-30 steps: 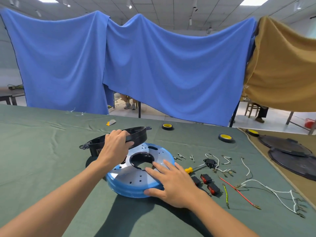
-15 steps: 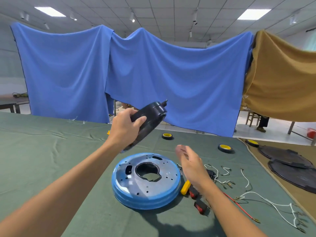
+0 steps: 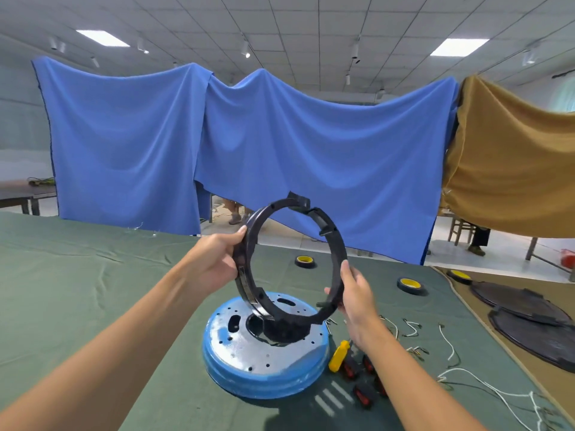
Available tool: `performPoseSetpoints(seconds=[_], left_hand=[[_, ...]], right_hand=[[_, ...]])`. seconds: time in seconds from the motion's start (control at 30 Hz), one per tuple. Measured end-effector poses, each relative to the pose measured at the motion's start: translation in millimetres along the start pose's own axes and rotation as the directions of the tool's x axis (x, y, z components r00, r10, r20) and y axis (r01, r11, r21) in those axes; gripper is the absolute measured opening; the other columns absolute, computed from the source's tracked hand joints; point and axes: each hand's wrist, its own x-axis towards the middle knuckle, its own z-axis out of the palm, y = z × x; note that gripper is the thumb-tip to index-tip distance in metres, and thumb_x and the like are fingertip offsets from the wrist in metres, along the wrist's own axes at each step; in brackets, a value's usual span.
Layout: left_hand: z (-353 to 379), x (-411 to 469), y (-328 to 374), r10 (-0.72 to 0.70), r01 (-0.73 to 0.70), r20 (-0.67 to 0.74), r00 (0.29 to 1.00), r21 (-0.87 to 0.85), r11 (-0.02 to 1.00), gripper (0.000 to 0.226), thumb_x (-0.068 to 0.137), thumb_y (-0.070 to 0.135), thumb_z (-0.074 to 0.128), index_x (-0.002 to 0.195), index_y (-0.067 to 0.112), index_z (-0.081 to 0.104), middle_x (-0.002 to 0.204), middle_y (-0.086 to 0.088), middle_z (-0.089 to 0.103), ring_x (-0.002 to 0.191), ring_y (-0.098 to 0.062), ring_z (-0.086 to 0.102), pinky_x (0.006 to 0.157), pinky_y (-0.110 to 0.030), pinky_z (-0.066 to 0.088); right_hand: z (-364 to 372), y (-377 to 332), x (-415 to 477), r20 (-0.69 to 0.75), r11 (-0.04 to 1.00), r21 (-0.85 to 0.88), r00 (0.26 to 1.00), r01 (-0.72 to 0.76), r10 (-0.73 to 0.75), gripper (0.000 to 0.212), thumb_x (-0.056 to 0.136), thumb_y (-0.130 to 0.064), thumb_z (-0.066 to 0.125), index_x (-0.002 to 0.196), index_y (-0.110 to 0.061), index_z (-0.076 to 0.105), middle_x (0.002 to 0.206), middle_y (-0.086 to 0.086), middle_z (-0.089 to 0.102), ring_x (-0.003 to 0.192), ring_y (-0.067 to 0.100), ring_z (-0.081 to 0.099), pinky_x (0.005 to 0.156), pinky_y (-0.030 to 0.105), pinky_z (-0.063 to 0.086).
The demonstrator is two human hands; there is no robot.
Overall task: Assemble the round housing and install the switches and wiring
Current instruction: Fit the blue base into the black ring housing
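— What is moving now compared with a second ago?
— The left hand (image 3: 214, 262) is raising the black ring (image 3: 291, 262) off the table and tipping it upright above the blue housing (image 3: 264, 353).
— And the right hand (image 3: 354, 293)?
— It is gripping the ring's right rim now, having left the housing; the thumb seems to be pressing inside.

We note a green cloth-covered table (image 3: 77, 306) bearing a blue round metal housing (image 3: 264, 365), yellow-cored tape rolls (image 3: 305, 261), white wires (image 3: 485, 387), red-and-black switches (image 3: 362, 395).
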Motion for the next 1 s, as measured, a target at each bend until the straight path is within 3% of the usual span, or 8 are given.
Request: performPoseSetpoints(seconds=[0.2,0.3,0.4,0.57,0.63,0.77,0.9,1.0], left_hand=[[-13.0,10.8,-12.5,0.116,-0.093,-0.113,0.987,0.197,0.976,0.026,0.100,0.026,0.053,0.082,0.010,0.063,0.066,-0.005,0.057,0.050,-0.015,0.056,0.053,-0.028,0.049],[-20.3,13.1,-20.3,0.139,-0.084,-0.120,0.983,0.379,0.922,0.027,0.098,0.046,0.052,0.096,0.020,0.060,0.076,-0.006,0.049,0.073,-0.025,0.054,0.066,-0.033,0.042],[-37.2,16.6,-33.9,0.140,-0.051,-0.127,0.982,0.536,0.843,0.022,0.096,0.049,0.052,0.101,0.029,0.059,0.091,-0.009,0.043,0.084,-0.026,0.046,0.071,-0.032,0.042],[-65.3,29.4,-55.9,0.089,0.036,-0.176,0.980,0.604,0.796,0.044,0.097,0.054,0.045,0.121,0.019,0.058,0.117,-0.003,0.048,0.103,-0.022,0.054,0.084,-0.028,0.046],[-70.3,30.9,-61.6,0.017,0.095,-0.194,0.981,0.553,0.828,0.045,0.096,0.057,0.045,0.115,0.019,0.059,0.126,0.002,0.050,0.100,-0.013,0.056,0.072,-0.024,0.054],[-88.3,41.3,-73.3,-0.042,0.175,-0.216,0.975,0.649,0.741,0.074,0.088,0.071,0.045,0.121,0.006,0.059,0.126,-0.013,0.061,0.114,-0.033,0.060,0.102,-0.050,0.047],[-94.2,45.8,-76.5,-0.010,0.156,-0.204,0.979,0.713,0.684,0.084,0.088,0.072,0.044,0.116,-0.006,0.058,0.103,-0.015,0.064,0.093,-0.031,0.062,0.101,-0.052,0.046],[-97.2,50.0,-78.9,0.028,0.135,-0.201,0.979,0.751,0.647,0.077,0.089,0.071,0.043,0.111,-0.002,0.057,0.105,-0.015,0.065,0.097,-0.033,0.063,0.100,-0.052,0.047]], right_hand=[[3.8,7.0,5.5,-0.124,0.977,-0.174,0.982,0.121,-0.143,0.028,0.103,-0.037,0.038,0.109,-0.019,0.058,0.080,-0.003,0.049,0.075,0.018,0.057,0.062,0.026,0.044],[3.2,5.1,9.9,-0.103,0.950,-0.281,0.979,0.138,-0.173,0.032,0.101,-0.039,0.041,0.103,-0.012,0.058,0.072,-0.002,0.045,0.069,0.021,0.052,0.066,0.038,0.045],[0.7,4.7,11.7,-0.055,0.925,-0.359,0.986,0.126,-0.156,0.024,0.098,-0.043,0.044,0.095,-0.022,0.056,0.068,0.000,0.047,0.068,0.022,0.054,0.074,0.049,0.055],[-1.5,11.7,9.8,0.043,0.770,-0.628,0.993,0.111,-0.109,0.031,0.098,-0.050,0.039,0.109,-0.026,0.056,0.077,0.004,0.061,0.080,0.028,0.067,0.071,0.045,0.059],[-0.9,15.2,10.6,0.094,0.696,-0.707,0.992,0.126,-0.084,0.033,0.098,-0.048,0.039,0.103,-0.022,0.058,0.078,0.004,0.063,0.079,0.028,0.067,0.072,0.045,0.058],[0.0,19.1,12.8,0.156,0.578,-0.804,0.987,0.141,-0.023,0.036,0.099,-0.041,0.040,0.085,-0.014,0.058,0.076,0.010,0.065,0.067,0.029,0.066,0.071,0.048,0.058],[-0.4,17.7,17.8,0.183,0.481,-0.868,0.980,0.122,0.082,0.036,0.097,-0.032,0.037,0.078,-0.005,0.052,0.072,0.019,0.068,0.052,0.029,0.068,0.068,0.047,0.059],[-0.1,18.2,19.7,0.206,0.372,-0.915,0.974,0.155,0.099,0.034,0.095,-0.032,0.038,0.082,-0.006,0.055,0.072,0.015,0.069,0.062,0.029,0.069,0.072,0.045,0.057]])
